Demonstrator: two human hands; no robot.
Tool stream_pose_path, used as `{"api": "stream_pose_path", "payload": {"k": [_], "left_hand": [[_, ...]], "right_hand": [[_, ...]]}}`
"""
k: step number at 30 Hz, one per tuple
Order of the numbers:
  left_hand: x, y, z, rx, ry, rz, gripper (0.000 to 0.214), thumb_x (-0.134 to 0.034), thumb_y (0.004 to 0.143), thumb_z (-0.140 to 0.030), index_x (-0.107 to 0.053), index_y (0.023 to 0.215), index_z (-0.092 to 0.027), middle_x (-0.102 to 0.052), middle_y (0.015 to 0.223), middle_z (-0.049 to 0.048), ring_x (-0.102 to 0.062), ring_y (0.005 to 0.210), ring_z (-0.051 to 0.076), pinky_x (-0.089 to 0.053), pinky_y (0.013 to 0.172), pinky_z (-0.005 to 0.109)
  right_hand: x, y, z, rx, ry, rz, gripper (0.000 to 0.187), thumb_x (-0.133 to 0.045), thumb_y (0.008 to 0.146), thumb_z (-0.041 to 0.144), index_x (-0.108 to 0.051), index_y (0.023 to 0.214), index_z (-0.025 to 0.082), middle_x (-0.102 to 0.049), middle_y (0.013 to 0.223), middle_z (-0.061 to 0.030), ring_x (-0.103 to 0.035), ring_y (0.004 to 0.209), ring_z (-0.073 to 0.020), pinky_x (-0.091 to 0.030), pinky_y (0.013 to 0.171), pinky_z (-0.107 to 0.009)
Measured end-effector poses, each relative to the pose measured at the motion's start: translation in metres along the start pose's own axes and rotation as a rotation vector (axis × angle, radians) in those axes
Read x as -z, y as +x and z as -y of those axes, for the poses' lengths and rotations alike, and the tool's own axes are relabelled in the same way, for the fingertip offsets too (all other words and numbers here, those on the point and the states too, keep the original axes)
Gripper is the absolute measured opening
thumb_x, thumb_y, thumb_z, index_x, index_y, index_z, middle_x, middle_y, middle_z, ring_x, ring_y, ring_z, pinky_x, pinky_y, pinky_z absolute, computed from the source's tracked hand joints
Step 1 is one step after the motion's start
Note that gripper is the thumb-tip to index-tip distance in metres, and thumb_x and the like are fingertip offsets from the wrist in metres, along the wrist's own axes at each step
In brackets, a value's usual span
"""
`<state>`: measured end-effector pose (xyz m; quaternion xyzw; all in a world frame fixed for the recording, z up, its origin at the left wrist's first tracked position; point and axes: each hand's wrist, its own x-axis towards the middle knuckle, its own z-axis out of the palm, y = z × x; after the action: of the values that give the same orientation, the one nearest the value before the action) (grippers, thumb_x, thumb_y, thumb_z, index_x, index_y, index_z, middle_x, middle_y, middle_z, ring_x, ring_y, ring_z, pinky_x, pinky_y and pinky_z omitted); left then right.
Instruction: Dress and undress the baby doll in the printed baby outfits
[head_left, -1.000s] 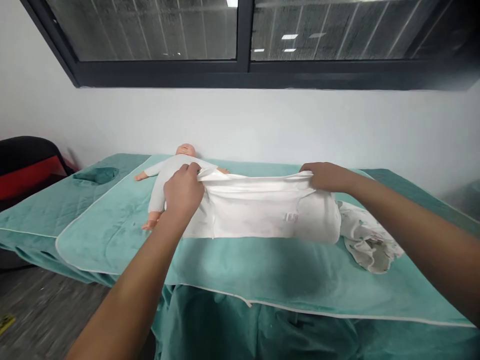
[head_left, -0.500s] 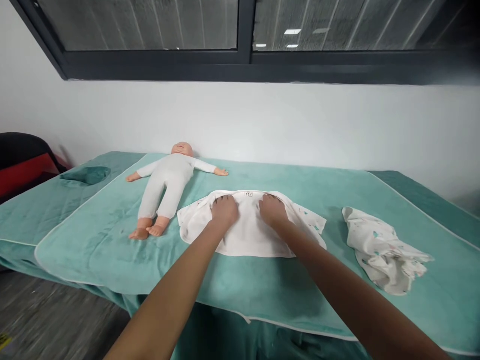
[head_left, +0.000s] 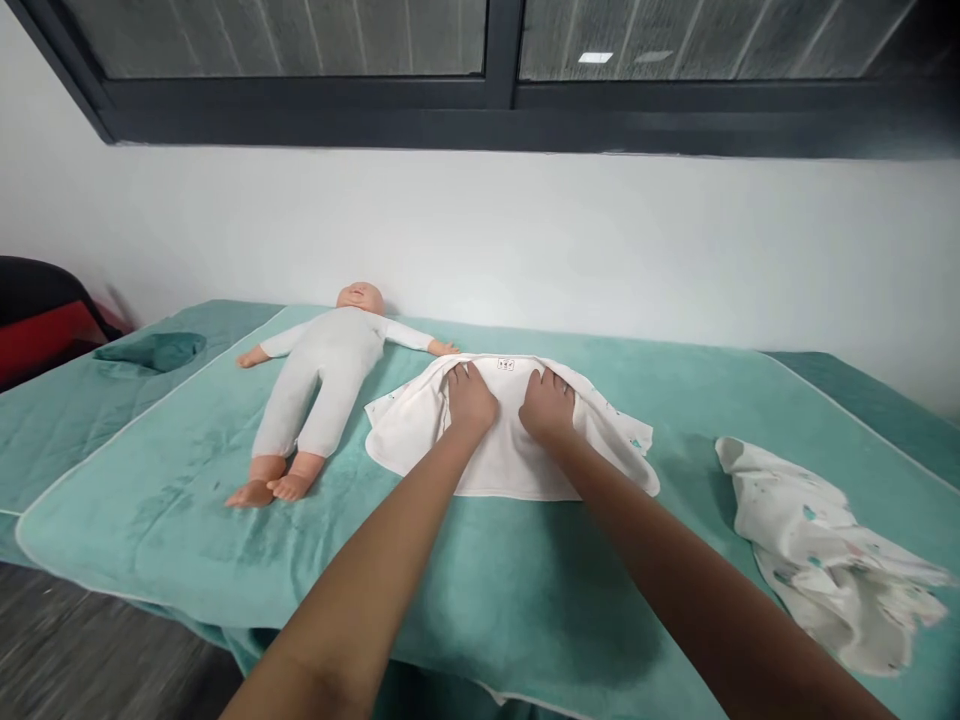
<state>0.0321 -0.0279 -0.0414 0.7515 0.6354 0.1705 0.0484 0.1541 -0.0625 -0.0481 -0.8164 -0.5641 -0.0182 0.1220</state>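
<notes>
A white baby shirt (head_left: 510, 455) with small coloured prints on its sleeves is spread over the bed, its neck label facing up at the far edge. My left hand (head_left: 472, 398) grips the cloth left of the label, fingers curled into it. On the other side of the label, my right hand (head_left: 548, 403) is closed on the shirt too. Both hands pull the upper part up a little, and the fingertips are partly hidden in folds. Left of the shirt, a baby doll (head_left: 330, 360) in a white bodysuit lies on its back, arms spread, one hand near the shirt's edge.
Crumpled white printed baby clothing (head_left: 832, 550) lies to the right. Everything rests on a green plush cover (head_left: 150, 500) with pale piping. A white wall (head_left: 525, 240) with a dark-framed window stands behind. A red and black object (head_left: 52, 320) is at far left.
Both hands have lifted the shirt's collar part slightly and moved it away from me, toward the wall. The view has shifted somewhat closer; the doll and crumpled clothing lie as before.
</notes>
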Motion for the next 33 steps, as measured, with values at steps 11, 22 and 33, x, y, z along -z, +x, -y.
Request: {"api": "stream_pose_path", "payload": {"k": [11, 22, 33], "left_hand": [[-0.023, 0.01, 0.011, -0.017, 0.07, -0.046, 0.057, -0.033, 0.098, -0.032, -0.039, 0.144, 0.001, -0.044, 0.149, 0.0244, -0.038, 0.14, 0.033, -0.033, 0.115, 0.043], [-0.021, 0.003, 0.005, -0.02, 0.105, -0.064, 0.052, -0.03, 0.099, -0.029, -0.048, 0.14, -0.003, -0.047, 0.149, 0.0217, -0.041, 0.138, 0.032, -0.034, 0.113, 0.044], [-0.024, -0.04, 0.012, -0.284, 0.053, -0.018, 0.054, -0.023, 0.103, -0.036, -0.047, 0.144, -0.012, -0.04, 0.157, 0.0145, -0.026, 0.15, 0.028, -0.017, 0.123, 0.047]], "right_hand": [[-0.023, 0.037, -0.022, 0.037, 0.09, 0.042, 0.047, -0.028, 0.097, 0.015, -0.049, 0.138, 0.007, -0.058, 0.137, -0.0194, -0.051, 0.128, -0.0277, -0.035, 0.107, -0.037], [-0.024, 0.029, -0.027, 0.21, 0.077, 0.011, 0.045, -0.027, 0.099, 0.017, -0.054, 0.133, 0.008, -0.058, 0.136, -0.0203, -0.052, 0.128, -0.0281, -0.036, 0.108, -0.04], [-0.027, 0.006, -0.031, 0.39, 0.072, 0.035, 0.053, -0.026, 0.103, 0.03, -0.041, 0.149, 0.008, -0.036, 0.159, -0.0141, -0.027, 0.149, -0.0213, -0.021, 0.121, -0.036]]}}
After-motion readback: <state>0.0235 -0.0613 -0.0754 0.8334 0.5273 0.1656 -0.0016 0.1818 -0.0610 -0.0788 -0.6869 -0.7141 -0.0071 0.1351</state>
